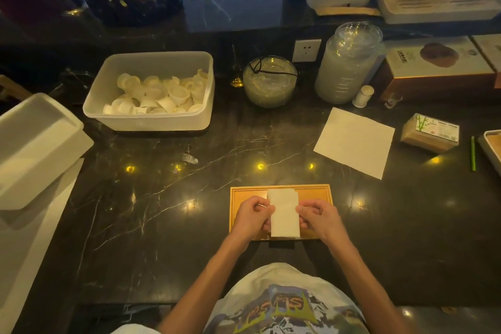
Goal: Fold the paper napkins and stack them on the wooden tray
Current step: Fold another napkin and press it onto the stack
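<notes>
The person stands at the dark marble counter [168, 198] with a folded napkin [284, 214] held between both hands, right over the wooden tray [314, 194] in front of them. The left hand [250, 215] has its fingers pinched on the napkin's left edge, and the right hand [317, 215] has its fingers pinched on the right edge, so the narrow white strip runs lengthwise across the tray, its near end at the tray's front rim. To my eye this is the placing step: the fold looks done and the napkin is being squared up on the tray. I cannot tell whether it lies flat yet, or whether others lie beneath it. The next move, I would judge, calls for letting go evenly so the fold stays shut, then reaching for the one unfolded napkin [355, 141] lying flat on the counter well off to the right. I count one tray, one folded napkin in hand, one open sheet waiting, and one wrapped napkin pack [431, 133] just beyond it.
</notes>
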Action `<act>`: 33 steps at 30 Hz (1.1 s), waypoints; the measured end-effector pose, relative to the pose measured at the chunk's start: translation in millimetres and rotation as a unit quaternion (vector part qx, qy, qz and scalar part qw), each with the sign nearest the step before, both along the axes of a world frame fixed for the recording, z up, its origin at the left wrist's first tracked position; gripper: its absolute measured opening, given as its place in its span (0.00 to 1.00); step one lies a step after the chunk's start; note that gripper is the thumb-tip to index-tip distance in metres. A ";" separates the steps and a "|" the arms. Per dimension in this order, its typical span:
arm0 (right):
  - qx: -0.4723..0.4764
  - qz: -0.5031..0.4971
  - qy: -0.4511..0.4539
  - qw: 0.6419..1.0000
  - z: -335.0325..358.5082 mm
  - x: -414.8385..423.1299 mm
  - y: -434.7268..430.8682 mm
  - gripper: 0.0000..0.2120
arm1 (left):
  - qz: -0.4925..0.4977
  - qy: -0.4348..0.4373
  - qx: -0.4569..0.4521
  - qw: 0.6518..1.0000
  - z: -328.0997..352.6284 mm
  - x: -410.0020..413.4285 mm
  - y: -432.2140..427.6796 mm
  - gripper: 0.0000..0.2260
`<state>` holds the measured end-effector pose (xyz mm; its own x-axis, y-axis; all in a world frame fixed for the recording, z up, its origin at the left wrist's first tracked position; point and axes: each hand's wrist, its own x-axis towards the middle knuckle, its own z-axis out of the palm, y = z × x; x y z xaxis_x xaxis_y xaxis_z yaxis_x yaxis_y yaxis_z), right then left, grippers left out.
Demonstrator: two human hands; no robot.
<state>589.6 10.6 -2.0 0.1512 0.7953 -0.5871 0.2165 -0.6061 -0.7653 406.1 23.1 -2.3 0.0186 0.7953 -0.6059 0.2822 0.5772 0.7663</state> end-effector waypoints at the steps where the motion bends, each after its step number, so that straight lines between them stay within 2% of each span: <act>1: 0.003 0.000 -0.009 1.000 -2.9 -0.3 3.5 0.04 | 0.004 0.005 0.000 1.000 -1.3 1.1 2.8 0.08; 7: -0.008 0.011 -0.050 0.999 -21.6 -1.6 16.7 0.04 | 0.010 0.033 -0.012 0.999 -12.4 7.9 15.9 0.05; 14: -0.016 0.010 -0.029 0.999 -30.5 0.7 17.4 0.04 | 0.030 0.033 -0.044 0.998 -24.0 8.4 18.6 0.03; 19: 0.010 -0.006 -0.035 0.999 -31.7 -2.5 10.6 0.12 | 0.052 0.090 -0.047 0.993 -22.6 13.2 14.5 0.02; 20: 0.006 -0.006 -0.034 0.999 -31.9 -3.9 7.9 0.15 | 0.045 0.095 -0.047 0.993 -20.6 14.8 13.3 0.06; 23: -0.040 0.015 0.034 0.999 -32.7 -11.0 -0.4 0.25 | 0.013 0.049 -0.070 0.996 -13.4 19.3 7.2 0.18; 26: -0.070 0.052 0.100 0.991 -29.1 -25.2 -6.7 0.28 | -0.024 -0.010 -0.073 0.997 -8.4 24.2 2.9 0.19; 33: -0.070 0.073 0.127 0.987 -24.7 -36.6 -5.4 0.29 | -0.054 -0.060 -0.068 0.994 1.2 28.0 -1.8 0.23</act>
